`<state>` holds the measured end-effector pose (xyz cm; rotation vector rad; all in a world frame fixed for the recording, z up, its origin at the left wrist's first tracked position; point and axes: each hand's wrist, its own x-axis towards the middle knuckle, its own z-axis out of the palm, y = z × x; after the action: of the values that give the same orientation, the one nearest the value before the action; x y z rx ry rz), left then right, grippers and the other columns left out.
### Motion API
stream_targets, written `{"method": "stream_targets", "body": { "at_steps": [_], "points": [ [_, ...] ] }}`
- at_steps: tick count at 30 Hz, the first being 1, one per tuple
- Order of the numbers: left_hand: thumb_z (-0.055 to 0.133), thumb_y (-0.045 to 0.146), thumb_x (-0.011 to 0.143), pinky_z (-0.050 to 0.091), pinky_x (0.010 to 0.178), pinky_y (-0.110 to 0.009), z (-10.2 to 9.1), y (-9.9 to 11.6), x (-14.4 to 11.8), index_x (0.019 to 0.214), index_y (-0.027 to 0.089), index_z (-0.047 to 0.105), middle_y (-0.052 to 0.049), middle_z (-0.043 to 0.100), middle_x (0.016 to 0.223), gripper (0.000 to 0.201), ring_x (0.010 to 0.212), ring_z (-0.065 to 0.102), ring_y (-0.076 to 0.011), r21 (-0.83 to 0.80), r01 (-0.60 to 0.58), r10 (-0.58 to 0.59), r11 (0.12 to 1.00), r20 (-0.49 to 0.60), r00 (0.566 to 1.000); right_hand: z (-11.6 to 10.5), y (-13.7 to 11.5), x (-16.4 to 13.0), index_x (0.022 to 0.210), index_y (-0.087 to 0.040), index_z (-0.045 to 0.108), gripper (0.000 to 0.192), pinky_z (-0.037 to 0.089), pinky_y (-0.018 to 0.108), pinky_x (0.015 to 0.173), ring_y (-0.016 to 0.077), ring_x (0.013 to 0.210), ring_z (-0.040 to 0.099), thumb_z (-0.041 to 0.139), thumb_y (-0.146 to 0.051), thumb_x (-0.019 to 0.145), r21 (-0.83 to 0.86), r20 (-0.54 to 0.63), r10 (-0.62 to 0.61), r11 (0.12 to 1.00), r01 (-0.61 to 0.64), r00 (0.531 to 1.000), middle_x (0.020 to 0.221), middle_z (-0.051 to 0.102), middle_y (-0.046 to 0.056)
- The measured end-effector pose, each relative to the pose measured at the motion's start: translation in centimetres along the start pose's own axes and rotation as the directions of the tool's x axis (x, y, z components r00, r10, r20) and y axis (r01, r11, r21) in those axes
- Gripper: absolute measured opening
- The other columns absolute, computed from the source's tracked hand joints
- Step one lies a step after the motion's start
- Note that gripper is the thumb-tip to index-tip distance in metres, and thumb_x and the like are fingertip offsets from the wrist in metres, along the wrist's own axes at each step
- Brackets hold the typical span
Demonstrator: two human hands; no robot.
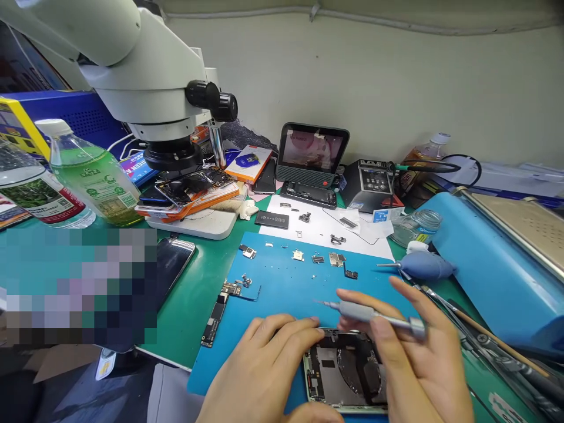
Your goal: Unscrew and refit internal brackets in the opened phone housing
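My left hand (264, 370) grips the left side of an opened phone housing (324, 385), fingers at its far edge and thumb at its near edge. The housing lies on the blue mat (286, 296), with a dark ring-shaped coil area inside; its right end is hidden. In my right hand (427, 364) is a grey precision screwdriver (359, 311), held between fingers and thumb above the housing, its thin tip pointing left. A phone logic board (214, 322) lies left of the housing. Small metal parts, including a bracket (298, 255), are spread farther back.
A microscope (154, 94) overhangs the left side. Bottles (94, 176) and a dark phone (176, 258) stand or lie there. Behind the mat are a battery (272, 220) and a screen device (312, 153). At right are a blue air blower (423, 265) and several tools (493, 346).
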<state>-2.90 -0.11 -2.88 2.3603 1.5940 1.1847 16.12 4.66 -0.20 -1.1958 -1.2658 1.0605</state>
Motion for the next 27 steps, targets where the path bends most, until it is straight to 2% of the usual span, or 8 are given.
{"method": "stream_targets", "body": {
  "at_steps": [4, 6, 9, 14, 17, 19, 24, 27],
  "points": [
    [0.054, 0.031, 0.119, 0.062, 0.096, -0.03, -0.6, 0.6, -1.2, 0.134, 0.022, 0.068, -0.006, 0.085, 0.127, 0.022, 0.112, 0.08, -0.0196, -0.005, -0.042, 0.041, 0.999, -0.073, 0.996, -0.6, -0.7, -0.6, 0.156, -0.033, 0.05, 0.069, 0.071, 0.035, 0.07, 0.0215, 0.073, 0.08, 0.084, -0.048, 0.097, 0.316, -0.001, 0.178, 0.934, -0.168, 0.984, 0.109, 0.086, 0.009],
    [0.059, 0.014, 0.115, 0.059, 0.093, -0.03, -1.0, 1.5, -1.8, 0.129, 0.022, 0.071, -0.004, 0.086, 0.113, 0.02, 0.098, 0.078, -0.0187, 0.031, 0.003, 0.003, 1.0, -0.167, 0.986, -0.8, -1.0, -0.8, 0.151, -0.036, 0.054, 0.07, 0.069, 0.032, 0.067, 0.0183, 0.069, 0.076, 0.091, -0.04, 0.092, 0.376, 0.004, 0.184, 0.91, -0.172, 0.983, 0.103, 0.084, 0.005],
    [0.065, 0.021, 0.114, 0.06, 0.084, -0.026, -1.6, 2.7, -1.7, 0.123, 0.026, 0.074, -0.001, 0.085, 0.103, 0.014, 0.088, 0.076, -0.0156, -0.108, 0.108, -0.128, 0.988, -0.191, 0.973, -1.2, -1.2, -1.1, 0.146, -0.039, 0.057, 0.066, 0.067, 0.029, 0.063, 0.0157, 0.065, 0.073, 0.092, -0.034, 0.091, 0.426, 0.012, 0.165, 0.891, -0.155, 0.986, 0.097, 0.082, 0.001],
    [0.077, 0.029, 0.108, 0.064, 0.079, -0.015, -1.7, 2.7, 0.2, 0.136, 0.034, 0.076, 0.003, 0.086, 0.11, 0.028, 0.083, 0.08, -0.0095, -0.507, 0.224, -0.273, 0.832, -0.023, 0.962, -1.4, -1.2, -1.4, 0.148, -0.038, 0.057, 0.066, 0.067, 0.03, 0.063, 0.0186, 0.07, 0.074, 0.09, -0.033, 0.091, 0.45, 0.046, 0.167, 0.876, -0.17, 0.985, 0.097, 0.081, 0.003],
    [0.081, 0.02, 0.105, 0.064, 0.083, -0.013, -1.2, 2.5, 0.9, 0.123, 0.035, 0.084, 0.005, 0.088, 0.106, 0.024, 0.091, 0.083, -0.0103, -0.567, 0.237, -0.324, 0.789, -0.056, 0.945, -1.4, -1.0, -1.6, 0.149, -0.038, 0.056, 0.065, 0.066, 0.031, 0.064, 0.0179, 0.069, 0.073, 0.088, -0.033, 0.093, 0.464, 0.075, 0.161, 0.868, -0.178, 0.984, 0.098, 0.082, 0.005],
    [0.083, 0.015, 0.102, 0.064, 0.084, -0.012, -1.0, 2.4, 1.0, 0.118, 0.034, 0.086, 0.006, 0.089, 0.103, 0.025, 0.091, 0.085, -0.0104, -0.582, 0.205, -0.294, 0.787, -0.063, 0.954, -1.4, -1.0, -1.7, 0.15, -0.037, 0.054, 0.066, 0.066, 0.032, 0.062, 0.0187, 0.069, 0.073, 0.088, -0.034, 0.093, 0.464, 0.101, 0.15, 0.867, -0.18, 0.984, 0.099, 0.082, 0.006],
    [0.085, 0.01, 0.099, 0.066, 0.082, -0.014, -0.8, 2.2, 0.9, 0.119, 0.033, 0.087, 0.005, 0.09, 0.102, 0.031, 0.089, 0.086, -0.0121, -0.61, 0.16, -0.258, 0.776, -0.077, 0.963, -0.8, -1.4, -1.9, 0.148, -0.035, 0.058, 0.066, 0.063, 0.028, 0.063, 0.017, 0.069, 0.07, 0.09, -0.035, 0.09, 0.507, 0.03, 0.233, 0.834, -0.216, 0.972, 0.097, 0.081, 0.005],
    [0.082, 0.008, 0.1, 0.066, 0.082, -0.014, -0.7, 2.2, 0.9, 0.123, 0.034, 0.086, 0.004, 0.09, 0.103, 0.035, 0.089, 0.086, -0.0122, -0.633, 0.161, -0.255, 0.757, -0.059, 0.965, -0.6, -1.8, -1.8, 0.145, -0.036, 0.059, 0.066, 0.062, 0.028, 0.062, 0.0165, 0.067, 0.068, 0.092, -0.035, 0.088, 0.513, 0.054, 0.231, 0.828, -0.225, 0.971, 0.095, 0.081, 0.003]
  ]
}}
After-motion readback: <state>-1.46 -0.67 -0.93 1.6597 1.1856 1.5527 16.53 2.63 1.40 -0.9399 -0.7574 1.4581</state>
